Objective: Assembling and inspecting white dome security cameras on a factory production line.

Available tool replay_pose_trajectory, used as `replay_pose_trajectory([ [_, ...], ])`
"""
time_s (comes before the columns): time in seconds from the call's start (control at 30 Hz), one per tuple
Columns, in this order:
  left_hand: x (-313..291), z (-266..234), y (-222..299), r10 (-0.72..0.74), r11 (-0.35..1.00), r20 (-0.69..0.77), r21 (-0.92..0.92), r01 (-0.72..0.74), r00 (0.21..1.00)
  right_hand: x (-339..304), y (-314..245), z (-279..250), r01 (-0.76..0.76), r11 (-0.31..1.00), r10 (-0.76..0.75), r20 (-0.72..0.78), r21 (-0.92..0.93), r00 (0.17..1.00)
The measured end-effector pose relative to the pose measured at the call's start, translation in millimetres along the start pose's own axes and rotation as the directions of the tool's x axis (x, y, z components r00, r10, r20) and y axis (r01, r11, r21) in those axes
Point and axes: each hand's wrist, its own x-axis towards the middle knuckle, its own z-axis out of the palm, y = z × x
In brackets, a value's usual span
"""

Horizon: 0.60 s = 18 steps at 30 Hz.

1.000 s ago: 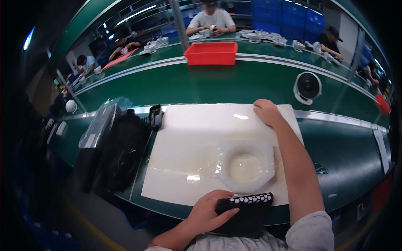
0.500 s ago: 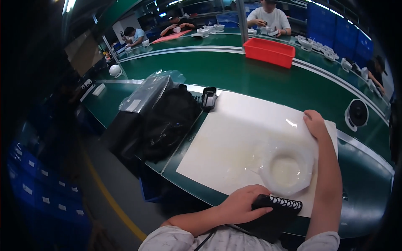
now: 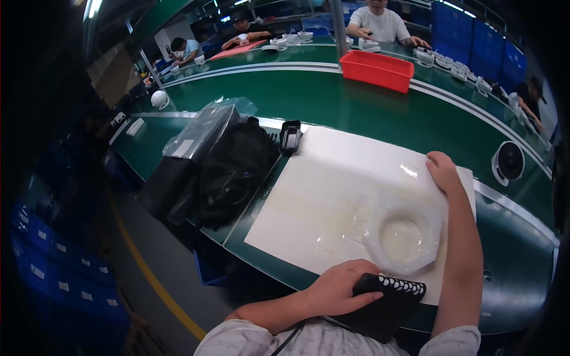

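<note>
A white board [image 3: 297, 196] lies on the green bench before me. On its right part sits a whitish translucent octagonal dish [image 3: 432, 237] with a round hollow; pale, glossy smears surround it. My left hand [image 3: 344, 288] is closed round a flat black object [image 3: 380, 308] with a row of white oval marks along its top edge, at the board's near edge; its exact kind is unclear. Reaching past the dish, my right hand [image 3: 442, 171] curls its fingers over the board's far edge. Some of those fingertips are hidden.
Left of the board are a black bag [image 3: 237, 172], a clear plastic bag [image 3: 202, 130] and a small black tray [image 3: 290, 137]. A red bin [image 3: 377, 71] stands across the bench. A round black-and-white device [image 3: 509, 161] sits right. Several people work beyond, among white parts.
The whole view has shifted slightly. Both hands keep their places on the black object and the board. Across the bench, the person in white has spread their hands apart.
</note>
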Motion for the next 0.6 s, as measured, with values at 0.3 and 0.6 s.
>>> replay_pose_trajectory([
  [0.3, 1.5, -2.3, 5.8, -0.073, 0.997, 0.03, 0.001, 0.073, 0.997, 0.0, 0.8, -0.7, -0.007, 1.0, 0.007, 0.001, 0.014, 1.0],
  [0.6, 1.3, -1.4, 1.8, -0.051, 0.998, 0.003, 0.02, 0.051, 0.999, -0.2, -3.9, -1.7, -0.038, 0.999, 0.038, 0.019, 0.02, 0.999],
])
